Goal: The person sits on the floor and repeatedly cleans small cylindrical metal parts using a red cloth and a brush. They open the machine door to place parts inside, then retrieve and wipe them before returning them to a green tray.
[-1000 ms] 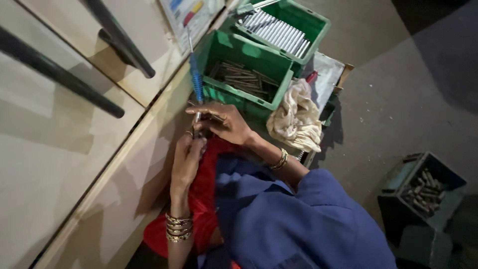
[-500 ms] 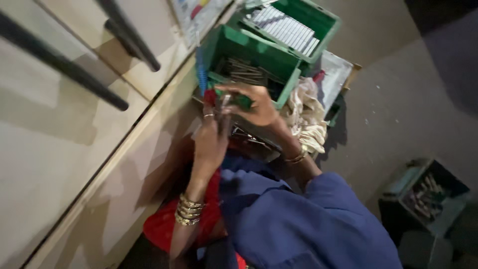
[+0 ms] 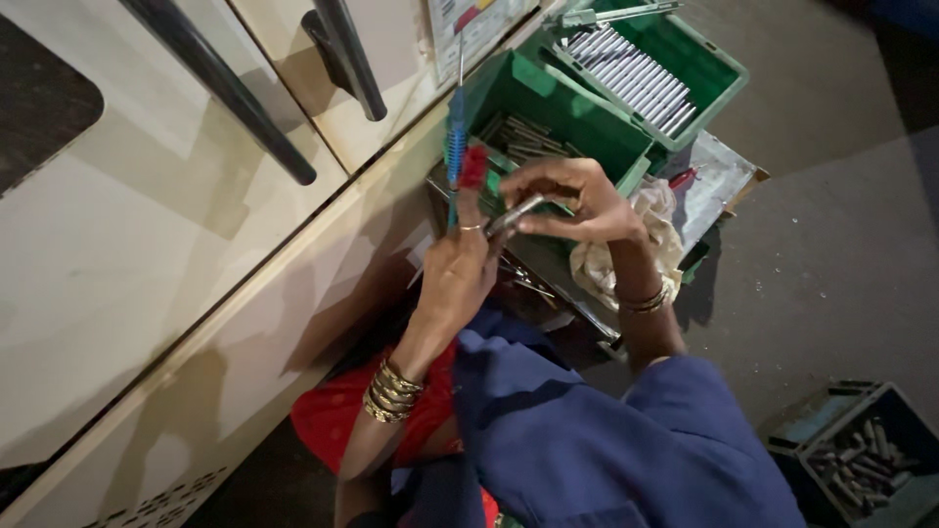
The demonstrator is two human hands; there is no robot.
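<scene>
A rectangular white label (image 3: 474, 24) with red, yellow and blue marks was stuck on the cream cabinet (image 3: 147, 254), at the top edge.

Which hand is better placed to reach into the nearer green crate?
Likely right: the right hand, pinching a metal rod, is at the rim of the green crate; the left hand is farther back.

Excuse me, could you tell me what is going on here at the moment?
A person in a blue work coat sits by a cream cabinet. Their right hand and left hand together hold a small metal rod above a green crate of similar metal parts. A second green crate behind it holds a row of pale rods, a white cloth lies beside them, and a dark crate of parts stands on the floor.
</scene>
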